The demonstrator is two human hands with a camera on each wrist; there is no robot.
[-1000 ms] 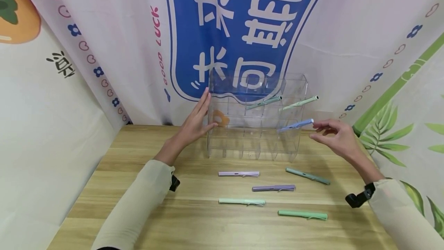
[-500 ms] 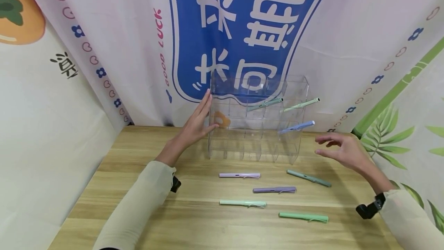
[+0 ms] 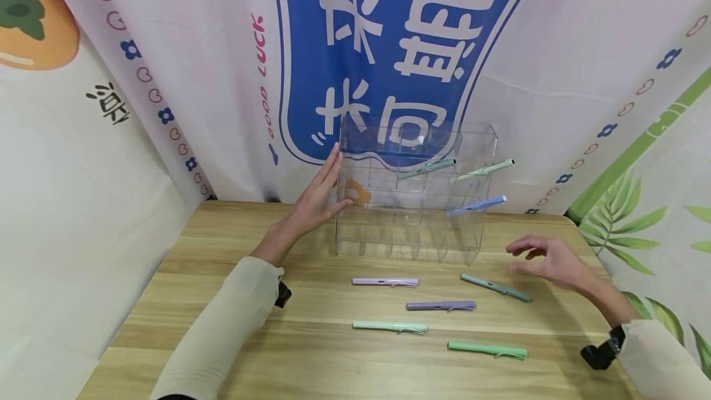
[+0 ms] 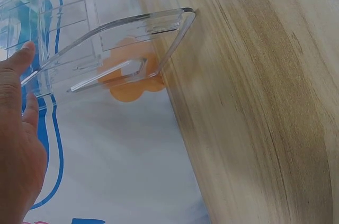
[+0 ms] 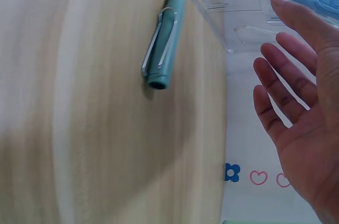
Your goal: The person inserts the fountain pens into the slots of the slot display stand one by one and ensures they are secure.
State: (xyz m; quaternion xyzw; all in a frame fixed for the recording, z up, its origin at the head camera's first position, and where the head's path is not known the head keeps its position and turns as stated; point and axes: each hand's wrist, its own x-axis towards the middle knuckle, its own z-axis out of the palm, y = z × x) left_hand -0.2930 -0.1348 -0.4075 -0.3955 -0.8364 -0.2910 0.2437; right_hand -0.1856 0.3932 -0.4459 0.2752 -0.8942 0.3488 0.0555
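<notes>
My left hand [image 3: 318, 197] rests with straight fingers against the left side of a clear acrylic rack [image 3: 408, 236] divided into compartments. In the left wrist view, its thumb and fingers lie at the rack's edge. My right hand [image 3: 550, 261] hovers right of the rack with relaxed fingers and nothing in it. Nearest to it on the table lies a dark teal pen [image 3: 495, 287], its clip plain in the right wrist view. Three pens stick out of the rack at a slant: a grey-green pen [image 3: 428, 168], a pale green pen [image 3: 486, 170] and a blue pen [image 3: 478, 205].
On the wooden table [image 3: 222, 338] before the rack lie a lilac pen [image 3: 385, 281], a purple pen [image 3: 440, 305], a mint pen [image 3: 390, 326] and a green pen [image 3: 487, 349]. A printed curtain [image 3: 233, 159] hangs right behind the rack.
My right hand has drawn away from the blue pen, moving right and down toward the dark teal pen. My left hand has stayed at the rack's side. The view has shifted slightly.
</notes>
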